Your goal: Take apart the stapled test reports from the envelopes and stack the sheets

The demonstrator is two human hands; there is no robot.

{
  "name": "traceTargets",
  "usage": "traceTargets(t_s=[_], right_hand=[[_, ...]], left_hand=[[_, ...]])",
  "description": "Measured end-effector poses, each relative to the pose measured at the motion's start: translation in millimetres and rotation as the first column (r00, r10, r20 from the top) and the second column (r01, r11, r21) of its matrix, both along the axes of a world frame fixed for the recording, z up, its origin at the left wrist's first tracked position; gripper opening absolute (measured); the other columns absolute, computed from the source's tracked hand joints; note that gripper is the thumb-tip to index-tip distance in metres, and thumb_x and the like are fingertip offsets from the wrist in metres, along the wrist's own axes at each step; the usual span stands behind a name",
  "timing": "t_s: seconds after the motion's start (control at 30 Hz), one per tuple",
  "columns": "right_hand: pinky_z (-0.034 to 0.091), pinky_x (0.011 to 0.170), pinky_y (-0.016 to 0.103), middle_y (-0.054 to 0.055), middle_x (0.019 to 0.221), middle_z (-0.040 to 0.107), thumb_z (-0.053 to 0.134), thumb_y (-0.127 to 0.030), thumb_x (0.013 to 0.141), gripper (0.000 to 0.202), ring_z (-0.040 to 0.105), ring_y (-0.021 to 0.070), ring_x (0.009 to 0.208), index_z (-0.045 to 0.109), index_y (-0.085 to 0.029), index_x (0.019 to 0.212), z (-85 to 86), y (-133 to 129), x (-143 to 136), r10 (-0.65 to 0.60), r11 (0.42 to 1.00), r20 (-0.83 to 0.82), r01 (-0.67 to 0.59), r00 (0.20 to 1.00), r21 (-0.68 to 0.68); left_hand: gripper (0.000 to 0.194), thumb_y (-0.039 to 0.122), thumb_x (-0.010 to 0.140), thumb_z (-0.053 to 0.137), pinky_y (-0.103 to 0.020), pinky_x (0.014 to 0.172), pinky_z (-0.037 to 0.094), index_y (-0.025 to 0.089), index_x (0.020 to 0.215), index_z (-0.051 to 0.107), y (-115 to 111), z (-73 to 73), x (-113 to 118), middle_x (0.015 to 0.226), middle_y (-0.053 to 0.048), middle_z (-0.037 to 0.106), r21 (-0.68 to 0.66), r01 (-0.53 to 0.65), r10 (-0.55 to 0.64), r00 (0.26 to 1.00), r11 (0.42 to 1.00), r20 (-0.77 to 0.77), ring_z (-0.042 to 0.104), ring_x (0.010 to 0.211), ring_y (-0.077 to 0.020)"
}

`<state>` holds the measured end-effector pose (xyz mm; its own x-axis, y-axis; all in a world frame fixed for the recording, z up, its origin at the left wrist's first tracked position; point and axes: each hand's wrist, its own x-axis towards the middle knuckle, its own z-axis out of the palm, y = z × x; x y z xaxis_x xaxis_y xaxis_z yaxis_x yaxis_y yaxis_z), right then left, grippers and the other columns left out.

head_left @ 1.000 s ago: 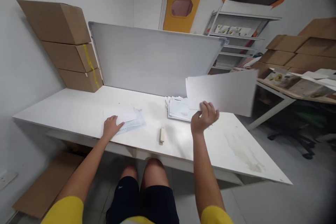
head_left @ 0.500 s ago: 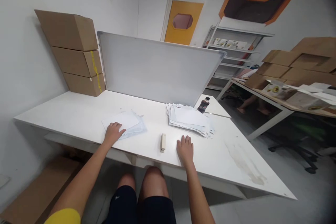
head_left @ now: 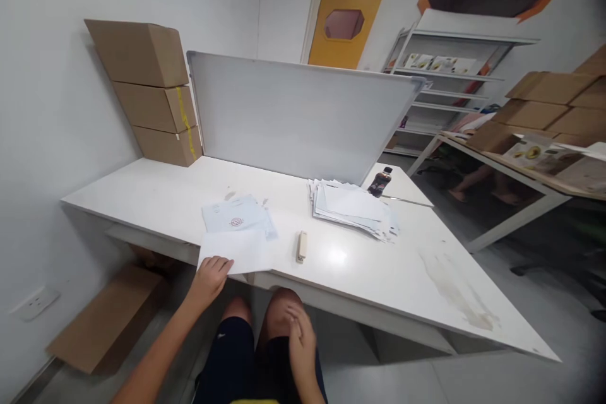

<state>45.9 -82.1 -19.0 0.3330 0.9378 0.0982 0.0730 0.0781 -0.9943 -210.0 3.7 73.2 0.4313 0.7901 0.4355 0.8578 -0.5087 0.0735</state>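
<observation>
My left hand (head_left: pixel 211 278) grips the near left corner of a white paper sheet (head_left: pixel 241 251) at the table's front edge. Behind that sheet lie bluish papers (head_left: pixel 237 214), the top one with a red round stamp. My right hand (head_left: pixel 300 334) is over my knee, off the table, its fingers together and slightly blurred; whether it holds anything is hidden. A cream stapler (head_left: pixel 302 247) stands on the table right of the sheet. Farther right and back is a thick stack of papers (head_left: pixel 350 203).
On the white table (head_left: pixel 379 271), a whiteboard (head_left: pixel 293 117) stands behind the papers, with stacked cardboard boxes (head_left: pixel 137 53) at its left. A dark bottle (head_left: pixel 380 182) is behind the stack. Another person's legs (head_left: pixel 478 183) show under the right-hand table.
My left hand has drawn the top sheet toward me, uncovering the stamped paper. My right hand has left the table and moved down and left over my knee. The view has shifted.
</observation>
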Motion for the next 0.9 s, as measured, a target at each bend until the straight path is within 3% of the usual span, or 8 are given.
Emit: traceTargets(t_s=[0.13,0.23,0.3,0.4,0.5,0.63,0.73,0.9], right_hand=[[0.049,0.091,0.043,0.011,0.121,0.063,0.064,-0.063,0.071,0.059,0.062,0.0281,0.106,0.061,-0.025,0.116,3.4,1,-38,0.272,0.954,-0.316,-0.299,0.909,-0.037],[0.042,0.102,0.044,0.009,0.132,0.056,0.068,-0.062,0.068,0.07,0.051,0.0286,0.123,0.052,-0.027,0.126,19.9,8,-36,0.262,0.963,-0.316,-0.269,0.912,0.022],[0.037,0.106,0.044,0.01,0.134,0.054,0.067,-0.06,0.07,0.07,0.046,0.0285,0.128,0.049,-0.025,0.128,36.5,10,-25,0.193,0.98,-0.291,-0.196,0.937,0.022],[0.037,0.106,0.044,0.01,0.134,0.053,0.069,-0.051,0.072,0.071,0.047,0.0279,0.127,0.044,-0.025,0.133,61.2,8,-2,0.106,0.994,-0.315,-0.111,0.943,0.004],[0.046,0.095,0.041,0.01,0.125,0.061,0.072,-0.045,0.07,0.061,0.055,0.0285,0.117,0.052,-0.024,0.124,73.4,1,23,0.093,0.989,-0.393,-0.129,0.915,-0.067],[0.053,0.075,0.038,0.009,0.105,0.07,0.075,-0.046,0.067,0.049,0.064,0.0287,0.097,0.061,-0.022,0.108,66.1,-7,42,0.046,0.958,-0.483,-0.175,0.874,-0.225],[0.052,0.078,0.038,0.007,0.1,0.071,0.078,-0.044,0.063,0.047,0.065,0.0278,0.093,0.063,-0.021,0.102,54.7,-12,43,0.008,0.955,-0.52,-0.161,0.854,-0.249],[0.052,0.08,0.041,0.006,0.094,0.072,0.08,-0.042,0.059,0.045,0.066,0.0289,0.09,0.065,-0.019,0.095,44.2,-21,39,-0.04,0.953,-0.553,-0.134,0.832,-0.271]], left_hand=[[0.033,0.013,0.088,0.04,-0.037,0.079,0.045,0.02,0.109,0.065,-16,21.8,30,0.097,-0.011,0.069,-0.032,0.187,-0.181,0.974,0.982,0.139,0.061,0.089,-0.0229],[0.025,0.026,0.088,0.048,-0.037,0.078,0.047,0.023,0.099,0.07,-40,27.9,66,0.092,-0.009,0.071,-0.181,0.308,-0.18,0.844,0.934,0.504,0.063,0.085,-0.0232],[0.026,0.036,0.088,0.051,-0.036,0.077,0.05,0.021,0.094,0.071,-58,28.4,90,0.091,-0.009,0.072,-0.334,0.26,0.129,0.582,0.906,0.803,0.065,0.086,-0.0246],[0.036,0.047,0.08,0.062,-0.037,0.08,0.051,0.017,0.097,0.071,-75,26.9,115,0.096,-0.009,0.072,-0.507,0.325,0.491,0.138,0.798,0.86,0.065,0.093,-0.0282],[0.044,0.053,0.075,0.065,-0.036,0.077,0.052,0.015,0.096,0.07,-67,21.9,117,0.093,-0.01,0.073,-0.544,0.38,0.584,0.01,0.748,0.811,0.065,0.091,-0.0288],[0.047,0.056,0.085,0.049,-0.036,0.075,0.052,0.015,0.094,0.069,-18,20.5,85,0.092,-0.01,0.071,-0.543,0.039,0.531,0.166,0.839,0.831,0.065,0.088,-0.0264],[0.037,0.045,0.091,0.046,-0.038,0.081,0.052,0.016,0.107,0.063,30,30.9,52,0.107,-0.009,0.065,-0.343,-0.296,0.45,0.666,0.891,0.595,0.062,0.096,-0.0235],[0.037,0.034,0.089,0.056,-0.043,0.084,0.051,0.016,0.121,0.053,73,44.6,22,0.12,-0.009,0.056,-0.278,-0.323,0.42,0.786,0.905,0.454,0.059,0.101,-0.0217]])
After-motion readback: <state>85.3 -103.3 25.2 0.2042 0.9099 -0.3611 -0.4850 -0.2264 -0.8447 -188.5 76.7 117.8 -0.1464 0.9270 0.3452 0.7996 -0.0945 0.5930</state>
